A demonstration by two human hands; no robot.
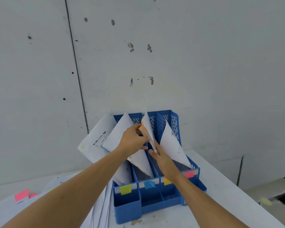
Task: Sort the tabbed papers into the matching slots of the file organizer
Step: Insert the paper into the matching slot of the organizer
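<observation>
A blue file organizer (192,181) stands on the table against the wall, its slots marked in front with a yellow-green tab (125,189), a blue tab (149,184), a yellow tab (167,181) and a pink tab (189,173). My left hand (132,139) pinches a white paper with an orange tab (147,129) over the third slot. My right hand (162,157) lies with straight fingers against the lower edge of that paper. Other white papers stand in the first, second and fourth slots.
A loose stack of white papers (99,209) lies left of the organizer, some with pink tabs (22,195) at the far left. A grey wall rises right behind the organizer. The table edge (247,191) runs down the right side.
</observation>
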